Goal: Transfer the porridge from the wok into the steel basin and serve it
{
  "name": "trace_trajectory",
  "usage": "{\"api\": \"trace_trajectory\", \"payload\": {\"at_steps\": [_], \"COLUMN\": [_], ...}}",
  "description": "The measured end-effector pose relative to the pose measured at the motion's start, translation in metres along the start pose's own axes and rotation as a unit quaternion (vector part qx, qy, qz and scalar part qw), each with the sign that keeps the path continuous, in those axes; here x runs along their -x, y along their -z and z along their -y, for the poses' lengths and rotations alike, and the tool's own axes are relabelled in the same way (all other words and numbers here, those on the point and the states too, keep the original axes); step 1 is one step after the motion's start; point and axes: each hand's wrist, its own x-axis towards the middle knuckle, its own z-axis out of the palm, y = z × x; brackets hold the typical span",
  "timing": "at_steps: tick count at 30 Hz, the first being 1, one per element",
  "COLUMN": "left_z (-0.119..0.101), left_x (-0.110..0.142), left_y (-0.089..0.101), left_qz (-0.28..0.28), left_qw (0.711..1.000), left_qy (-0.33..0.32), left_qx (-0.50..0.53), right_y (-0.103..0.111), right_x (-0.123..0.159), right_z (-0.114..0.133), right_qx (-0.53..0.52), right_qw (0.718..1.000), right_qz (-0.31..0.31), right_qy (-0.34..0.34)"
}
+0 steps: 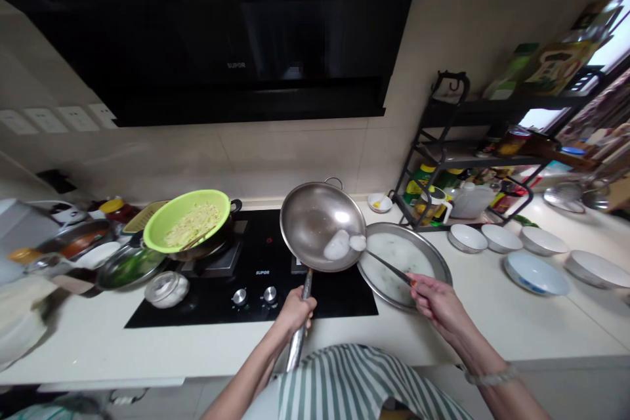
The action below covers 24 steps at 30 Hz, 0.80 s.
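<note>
My left hand (296,310) is wrapped round the long metal handle of a steel wok (310,220), which is tilted toward the right. A small pool of whitish liquid (337,246) lies low in the wok. In my right hand (436,302) is a ladle (358,243) with a dark handle, its bowl at the wok's right rim. Under the ladle and partly below the wok's edge is a wide steel basin (445,269) holding milky liquid with bits in it.
At left a green colander (157,226) of pale shreds sits over a pot on the black cooktop (197,315). A glass jar (167,290) stands nearby. Several bowls (536,273) line the right counter, before a black rack (438,125). A range hood (221,33) hangs above.
</note>
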Motion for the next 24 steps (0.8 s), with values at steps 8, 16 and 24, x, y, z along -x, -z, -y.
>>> {"api": "trace_trajectory", "payload": {"at_steps": [8,16,24], "left_z": [0.001,0.002,0.004], "left_x": [0.001,-0.001,-0.003], "left_y": [0.001,0.0,0.0], "left_qz": [0.004,0.002,0.004], "left_qw": [1.0,1.0,1.0], "left_qy": [-0.003,-0.006,-0.009], "left_qx": [0.004,0.01,0.012], "right_y": [0.05,0.087,0.079], "right_x": [-0.009,-0.021,-0.015], "right_z": [-0.014,-0.058,-0.056], "right_qx": [0.15,0.481,0.465], "right_qw": [0.976,0.786,0.799], "right_qz": [-0.11,-0.158,-0.171], "right_qy": [0.115,0.353,0.339]}}
